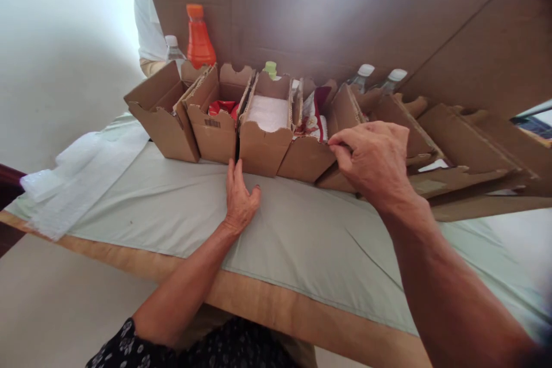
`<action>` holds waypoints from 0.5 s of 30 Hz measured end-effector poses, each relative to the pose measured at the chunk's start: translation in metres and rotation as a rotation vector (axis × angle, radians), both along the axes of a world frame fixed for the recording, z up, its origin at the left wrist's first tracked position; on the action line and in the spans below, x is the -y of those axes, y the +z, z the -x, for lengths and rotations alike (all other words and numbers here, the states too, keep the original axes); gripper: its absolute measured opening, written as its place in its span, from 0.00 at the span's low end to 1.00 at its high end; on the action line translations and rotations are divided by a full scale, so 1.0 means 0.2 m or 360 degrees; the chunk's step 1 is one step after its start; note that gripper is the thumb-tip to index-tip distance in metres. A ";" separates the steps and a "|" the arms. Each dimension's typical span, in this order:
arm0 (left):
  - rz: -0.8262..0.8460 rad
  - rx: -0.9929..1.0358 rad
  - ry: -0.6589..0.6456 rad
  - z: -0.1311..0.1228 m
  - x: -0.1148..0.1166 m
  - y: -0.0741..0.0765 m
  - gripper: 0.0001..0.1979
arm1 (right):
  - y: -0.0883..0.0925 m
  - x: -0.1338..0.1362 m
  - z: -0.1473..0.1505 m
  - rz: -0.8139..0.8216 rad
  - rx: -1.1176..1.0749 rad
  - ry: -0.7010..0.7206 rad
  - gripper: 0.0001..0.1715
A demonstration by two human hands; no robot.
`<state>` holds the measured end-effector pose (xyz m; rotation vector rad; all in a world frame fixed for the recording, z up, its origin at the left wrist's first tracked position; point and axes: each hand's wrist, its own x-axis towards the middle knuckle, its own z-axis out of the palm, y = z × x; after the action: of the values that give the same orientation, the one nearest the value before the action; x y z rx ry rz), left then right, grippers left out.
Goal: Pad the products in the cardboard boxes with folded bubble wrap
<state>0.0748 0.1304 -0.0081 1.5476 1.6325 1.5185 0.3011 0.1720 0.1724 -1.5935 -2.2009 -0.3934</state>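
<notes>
Dark flower-printed fabric shows lowest, at the person's lap, and both bare forearms reach out from it over a pale green cloth on the table.

The left hand lies released and flat on the cloth, its fingertips touching the foot of the middle box, which holds a white wad. The right hand is clenched in a pinch on the near right corner of the snack box, just right of the middle box. A red-and-white packet stands in that box, its print too small to read.

Just left of the middle box, a box of red packets carries a barcode sticker, the only label I can make out. Further left stands an empty-looking box.

Behind the middle box a green cap pokes up. Behind and to its left is an orange bottle, with no readable brand. Right of the middle box, past the hand, lie flattened cartons. Well left of it rests a white bag.
</notes>
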 end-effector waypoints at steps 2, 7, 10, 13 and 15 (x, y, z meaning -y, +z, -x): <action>0.0012 0.0014 0.0011 0.00 -0.01 0.00 0.42 | 0.04 0.02 0.00 0.0022 -0.0001 0.0093 0.13; -0.0037 0.0028 -0.0008 0.00 -0.01 0.00 0.42 | 0.20 -0.01 0.13 0.0064 0.0091 0.0344 0.25; -0.0062 0.0068 -0.0075 0.01 -0.02 0.01 0.43 | 0.22 -0.10 0.28 0.0254 0.0398 0.0347 0.32; -0.0020 0.0138 -0.0145 0.02 -0.04 0.01 0.46 | 0.19 -0.17 0.39 0.0447 0.0553 0.0187 0.24; 0.0001 0.0173 -0.0176 0.03 -0.05 0.01 0.48 | 0.16 -0.19 0.42 0.0470 0.0486 0.0141 0.21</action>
<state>0.0694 0.1411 -0.0071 1.5015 1.4634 1.5155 0.2171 0.2095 0.2040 -1.6658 -2.6552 -0.3141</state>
